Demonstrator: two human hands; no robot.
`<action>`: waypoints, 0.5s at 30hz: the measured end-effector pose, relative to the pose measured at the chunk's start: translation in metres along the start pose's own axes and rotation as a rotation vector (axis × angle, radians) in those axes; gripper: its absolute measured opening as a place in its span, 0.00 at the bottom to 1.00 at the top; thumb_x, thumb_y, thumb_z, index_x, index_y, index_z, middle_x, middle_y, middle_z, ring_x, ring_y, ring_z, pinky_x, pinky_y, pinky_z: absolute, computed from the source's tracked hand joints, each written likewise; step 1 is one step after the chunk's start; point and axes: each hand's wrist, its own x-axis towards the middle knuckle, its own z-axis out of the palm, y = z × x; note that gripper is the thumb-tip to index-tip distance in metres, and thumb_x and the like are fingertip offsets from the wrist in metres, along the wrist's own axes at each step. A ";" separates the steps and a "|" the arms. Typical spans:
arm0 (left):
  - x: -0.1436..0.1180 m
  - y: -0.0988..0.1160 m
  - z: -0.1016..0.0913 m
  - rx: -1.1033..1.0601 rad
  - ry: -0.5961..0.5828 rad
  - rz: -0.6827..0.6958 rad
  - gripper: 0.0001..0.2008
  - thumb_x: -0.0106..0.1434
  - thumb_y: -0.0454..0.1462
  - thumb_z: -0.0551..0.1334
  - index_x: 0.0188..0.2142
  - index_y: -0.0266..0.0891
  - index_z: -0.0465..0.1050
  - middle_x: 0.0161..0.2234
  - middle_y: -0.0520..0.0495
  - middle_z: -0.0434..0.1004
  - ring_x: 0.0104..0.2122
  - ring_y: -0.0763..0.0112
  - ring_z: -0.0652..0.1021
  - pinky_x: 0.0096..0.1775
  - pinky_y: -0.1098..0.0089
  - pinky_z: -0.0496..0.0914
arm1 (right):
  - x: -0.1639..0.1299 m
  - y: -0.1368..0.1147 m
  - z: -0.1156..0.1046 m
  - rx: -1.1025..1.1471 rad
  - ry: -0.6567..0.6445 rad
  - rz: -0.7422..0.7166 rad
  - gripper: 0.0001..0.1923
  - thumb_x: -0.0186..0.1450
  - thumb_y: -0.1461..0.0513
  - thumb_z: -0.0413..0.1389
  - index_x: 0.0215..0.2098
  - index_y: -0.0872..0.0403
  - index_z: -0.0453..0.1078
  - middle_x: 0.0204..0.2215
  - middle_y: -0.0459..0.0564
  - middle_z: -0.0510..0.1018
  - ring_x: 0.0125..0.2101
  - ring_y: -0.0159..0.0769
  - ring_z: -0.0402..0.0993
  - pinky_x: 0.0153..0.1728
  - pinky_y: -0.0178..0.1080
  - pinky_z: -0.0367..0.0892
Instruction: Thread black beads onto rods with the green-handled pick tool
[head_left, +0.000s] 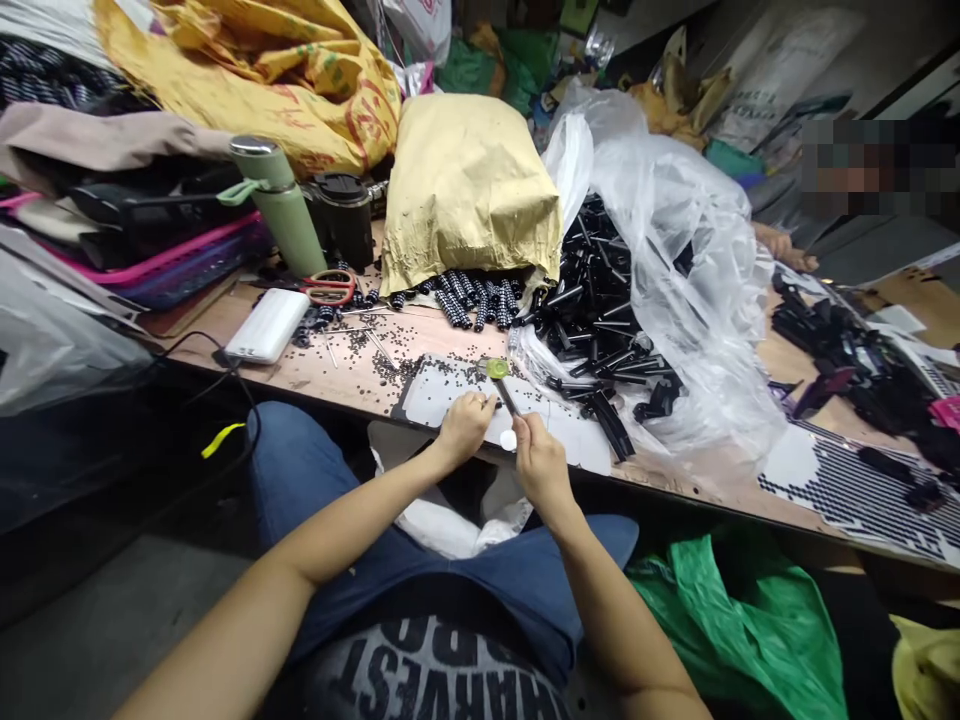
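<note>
Black, slim metal rod [507, 397]: light, stiff, slick; your right hand [541, 466] pinches its lower end at the desk's near edge, left hand [465, 424] closed on a tiny bead. Grip mid-shaft.

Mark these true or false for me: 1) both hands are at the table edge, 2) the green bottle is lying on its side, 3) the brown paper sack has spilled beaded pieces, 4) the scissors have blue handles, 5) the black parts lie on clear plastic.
1. True: the left hand and right hand meet at the table edge, over a white tray.
2. False: the green bottle stands upright.
3. True: black-and-white beaded pieces spill from the brown paper sack.
4. False: the scissors have red handles.
5. True: the black parts lie on the clear plastic bag.
</note>
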 end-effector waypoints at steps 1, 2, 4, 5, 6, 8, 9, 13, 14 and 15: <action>-0.003 0.005 -0.005 -0.030 -0.013 0.025 0.17 0.67 0.31 0.49 0.52 0.33 0.69 0.39 0.36 0.75 0.42 0.58 0.75 0.42 0.60 0.70 | 0.005 0.008 0.001 -0.036 0.009 0.028 0.21 0.73 0.53 0.35 0.36 0.52 0.65 0.28 0.49 0.77 0.26 0.36 0.72 0.27 0.35 0.55; -0.007 0.007 -0.010 -0.064 -0.018 0.071 0.16 0.67 0.33 0.50 0.52 0.35 0.69 0.38 0.38 0.75 0.40 0.59 0.74 0.41 0.61 0.70 | 0.011 0.018 0.004 -0.083 0.009 0.059 0.20 0.73 0.53 0.36 0.36 0.52 0.65 0.28 0.49 0.77 0.26 0.37 0.71 0.27 0.35 0.54; -0.007 0.000 -0.020 -0.122 0.002 0.114 0.16 0.68 0.39 0.53 0.52 0.37 0.69 0.41 0.39 0.74 0.41 0.60 0.74 0.41 0.62 0.70 | 0.023 0.041 0.016 -0.194 0.016 0.110 0.18 0.73 0.54 0.39 0.36 0.52 0.65 0.29 0.50 0.77 0.28 0.37 0.71 0.28 0.36 0.54; -0.001 -0.012 -0.025 -0.135 0.026 0.066 0.17 0.68 0.42 0.53 0.53 0.37 0.69 0.43 0.38 0.74 0.42 0.60 0.74 0.41 0.62 0.71 | 0.028 0.053 0.023 -0.248 0.036 0.121 0.18 0.73 0.54 0.40 0.36 0.53 0.66 0.30 0.51 0.77 0.29 0.38 0.71 0.28 0.36 0.54; 0.009 -0.029 -0.030 -0.133 0.056 -0.028 0.19 0.68 0.43 0.53 0.53 0.35 0.68 0.45 0.36 0.73 0.43 0.59 0.73 0.41 0.62 0.71 | 0.032 0.063 0.030 -0.301 0.068 0.117 0.17 0.72 0.54 0.41 0.35 0.53 0.66 0.32 0.52 0.76 0.31 0.39 0.71 0.29 0.37 0.55; 0.040 -0.075 -0.041 -0.086 0.127 -0.317 0.22 0.69 0.42 0.51 0.56 0.30 0.66 0.47 0.31 0.72 0.43 0.56 0.73 0.41 0.60 0.71 | 0.038 0.079 0.044 -0.392 0.160 0.083 0.17 0.72 0.55 0.42 0.35 0.54 0.67 0.34 0.55 0.75 0.36 0.42 0.69 0.32 0.38 0.57; 0.059 -0.102 -0.047 -0.046 0.180 -0.448 0.22 0.69 0.41 0.50 0.56 0.27 0.65 0.49 0.29 0.70 0.45 0.54 0.72 0.43 0.58 0.70 | 0.040 0.083 0.050 -0.430 0.207 0.064 0.17 0.71 0.56 0.42 0.34 0.55 0.67 0.34 0.57 0.74 0.37 0.43 0.68 0.34 0.40 0.58; 0.122 -0.188 -0.064 0.026 0.207 -0.803 0.19 0.66 0.34 0.50 0.47 0.20 0.71 0.47 0.24 0.71 0.49 0.46 0.70 0.47 0.54 0.66 | 0.043 0.086 0.059 -0.481 0.296 0.039 0.16 0.71 0.57 0.42 0.34 0.54 0.68 0.34 0.59 0.73 0.37 0.46 0.66 0.35 0.43 0.59; 0.130 -0.199 -0.066 0.014 0.187 -0.827 0.18 0.64 0.33 0.51 0.45 0.20 0.72 0.46 0.23 0.72 0.48 0.46 0.70 0.46 0.54 0.66 | 0.043 0.086 0.059 -0.477 0.295 0.044 0.16 0.71 0.57 0.42 0.34 0.54 0.68 0.34 0.58 0.73 0.37 0.47 0.66 0.35 0.43 0.59; 0.135 -0.205 -0.066 -0.007 0.172 -0.820 0.17 0.63 0.32 0.51 0.44 0.20 0.72 0.45 0.22 0.72 0.47 0.46 0.71 0.46 0.54 0.66 | 0.043 0.085 0.059 -0.471 0.290 0.051 0.16 0.71 0.57 0.42 0.34 0.54 0.68 0.34 0.58 0.73 0.37 0.47 0.66 0.35 0.43 0.59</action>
